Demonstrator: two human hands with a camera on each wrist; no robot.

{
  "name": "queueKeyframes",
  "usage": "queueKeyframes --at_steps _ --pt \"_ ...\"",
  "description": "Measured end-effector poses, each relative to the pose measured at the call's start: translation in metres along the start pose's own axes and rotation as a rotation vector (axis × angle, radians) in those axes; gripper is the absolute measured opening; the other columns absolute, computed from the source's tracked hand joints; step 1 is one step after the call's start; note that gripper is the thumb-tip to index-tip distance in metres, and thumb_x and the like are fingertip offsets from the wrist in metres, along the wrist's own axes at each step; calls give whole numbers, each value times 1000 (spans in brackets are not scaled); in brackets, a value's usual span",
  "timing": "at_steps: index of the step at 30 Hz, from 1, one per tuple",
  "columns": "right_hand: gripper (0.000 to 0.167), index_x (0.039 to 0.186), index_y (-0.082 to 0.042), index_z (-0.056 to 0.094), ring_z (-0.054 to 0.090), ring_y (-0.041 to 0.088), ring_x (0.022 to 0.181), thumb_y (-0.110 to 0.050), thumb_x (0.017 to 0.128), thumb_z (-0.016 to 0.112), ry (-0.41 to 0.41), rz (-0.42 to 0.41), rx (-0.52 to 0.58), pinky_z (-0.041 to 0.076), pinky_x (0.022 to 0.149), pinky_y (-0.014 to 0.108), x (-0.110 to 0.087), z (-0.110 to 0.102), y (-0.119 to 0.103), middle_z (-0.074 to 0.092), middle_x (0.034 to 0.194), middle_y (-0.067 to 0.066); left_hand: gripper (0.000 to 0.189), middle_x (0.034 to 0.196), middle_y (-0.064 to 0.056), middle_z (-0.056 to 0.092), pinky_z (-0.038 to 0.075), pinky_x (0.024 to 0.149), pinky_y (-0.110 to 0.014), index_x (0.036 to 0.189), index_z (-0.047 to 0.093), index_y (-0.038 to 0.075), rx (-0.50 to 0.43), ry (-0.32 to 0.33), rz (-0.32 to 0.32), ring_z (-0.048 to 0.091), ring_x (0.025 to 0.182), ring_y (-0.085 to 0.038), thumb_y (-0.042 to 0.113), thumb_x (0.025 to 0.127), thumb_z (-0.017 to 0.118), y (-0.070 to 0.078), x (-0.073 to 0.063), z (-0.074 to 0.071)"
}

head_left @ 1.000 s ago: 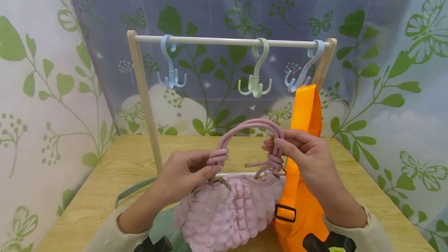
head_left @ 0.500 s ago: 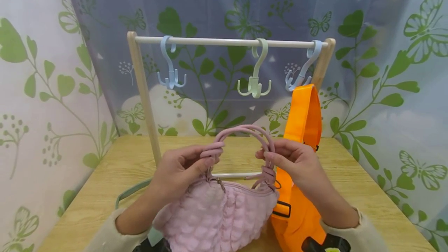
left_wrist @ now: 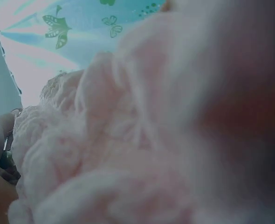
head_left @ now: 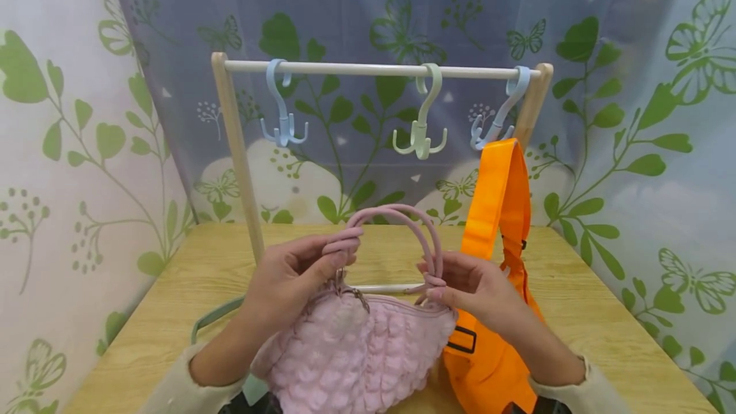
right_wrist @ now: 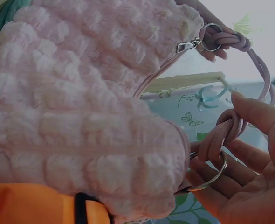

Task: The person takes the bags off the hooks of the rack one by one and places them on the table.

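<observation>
Left hand (head_left: 290,286) and right hand (head_left: 480,289) pinch the knotted ends of the handle (head_left: 392,211) on the pink bag (head_left: 351,350), which I see held over the table (head_left: 146,331), toward its near edge. My right forearm (head_left: 543,344) partly hides an orange bag (head_left: 489,375) toward the right edge; a green strap (head_left: 213,319) shows toward the left. Beyond, a rack (head_left: 362,69) carries three hooks (head_left: 421,136).

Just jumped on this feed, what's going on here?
A person holds a pink bag by its corded handle: the left hand grips one knotted end, the right hand pinches the other. The pink bag is not on any hook. Behind it, the left blue hook and the green hook hold nothing, while an orange bag has its strap up at the right blue hook.
</observation>
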State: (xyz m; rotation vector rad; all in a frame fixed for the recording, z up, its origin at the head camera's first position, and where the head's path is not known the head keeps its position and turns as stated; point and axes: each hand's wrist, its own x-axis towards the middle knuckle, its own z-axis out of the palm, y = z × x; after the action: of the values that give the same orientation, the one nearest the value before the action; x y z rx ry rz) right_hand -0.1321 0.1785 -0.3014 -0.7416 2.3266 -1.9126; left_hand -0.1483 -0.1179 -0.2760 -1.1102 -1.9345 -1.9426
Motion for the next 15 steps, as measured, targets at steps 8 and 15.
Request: queueKeyframes --at_steps 8,15 --pt "51 137 10 46 63 27 113 -2 92 65 -47 -32 21 54 88 32 -2 -1 12 64 126 -1 24 108 -23 69 56 80 -28 114 65 -12 34 29 42 71 94 -15 0 95 60 -1 -1 -1" --pt "45 133 20 44 66 19 107 1 95 59 -22 -79 61 55 86 30 -4 -1 14 68 119 -3 24 108 -5 72 56 80 -30 115 63 -16 -12 31 44 71 94 -16 -3 94 60 -3 -2 -5"
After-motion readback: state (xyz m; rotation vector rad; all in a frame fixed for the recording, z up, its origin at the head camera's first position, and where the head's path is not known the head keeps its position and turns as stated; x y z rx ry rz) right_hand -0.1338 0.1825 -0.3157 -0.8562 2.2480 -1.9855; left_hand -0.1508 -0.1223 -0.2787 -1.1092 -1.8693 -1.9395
